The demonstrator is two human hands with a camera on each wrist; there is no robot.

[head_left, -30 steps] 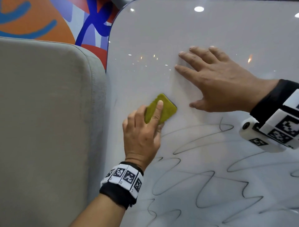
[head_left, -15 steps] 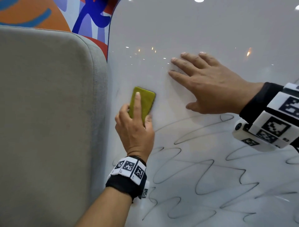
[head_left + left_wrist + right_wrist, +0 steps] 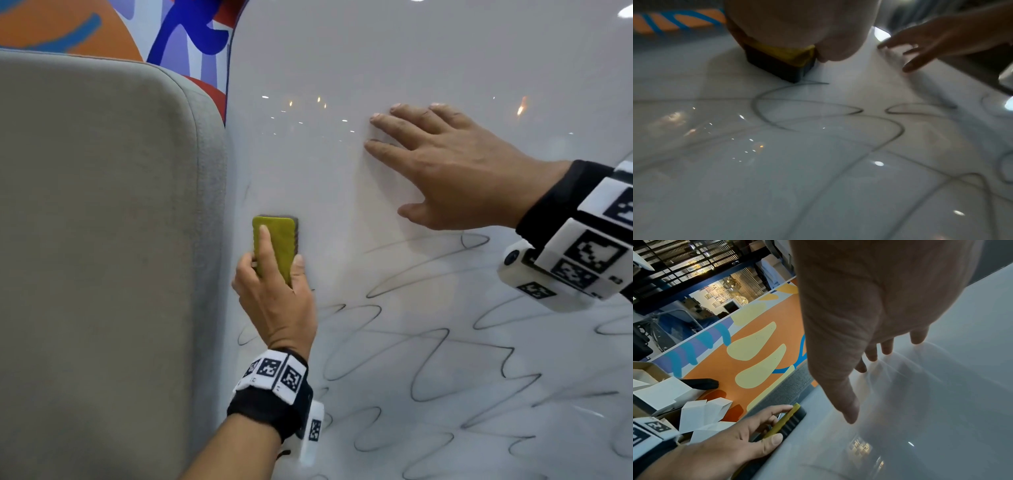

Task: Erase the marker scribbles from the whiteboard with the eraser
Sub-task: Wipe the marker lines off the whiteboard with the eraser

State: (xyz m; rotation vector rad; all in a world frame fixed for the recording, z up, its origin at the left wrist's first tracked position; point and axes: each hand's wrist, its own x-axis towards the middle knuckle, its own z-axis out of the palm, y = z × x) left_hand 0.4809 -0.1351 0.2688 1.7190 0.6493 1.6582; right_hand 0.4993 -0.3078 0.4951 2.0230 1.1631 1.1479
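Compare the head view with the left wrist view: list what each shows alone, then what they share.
Only the head view: the whole left hand with a finger laid along the eraser's yellow top, the grey cushion beside the whiteboard, and both wrist bands.

Only the left wrist view: the eraser's dark underside layer pressed flat on the board, its corner touching a scribble.

Both: the eraser, the scribbles below it, the right hand flat on the board.

Whiteboard (image 3: 428,61), glossy white: black marker scribbles (image 3: 428,363) across lower right of frame, yellow eraser (image 3: 275,245) at left edge, flat right hand (image 3: 455,171) at centre right.
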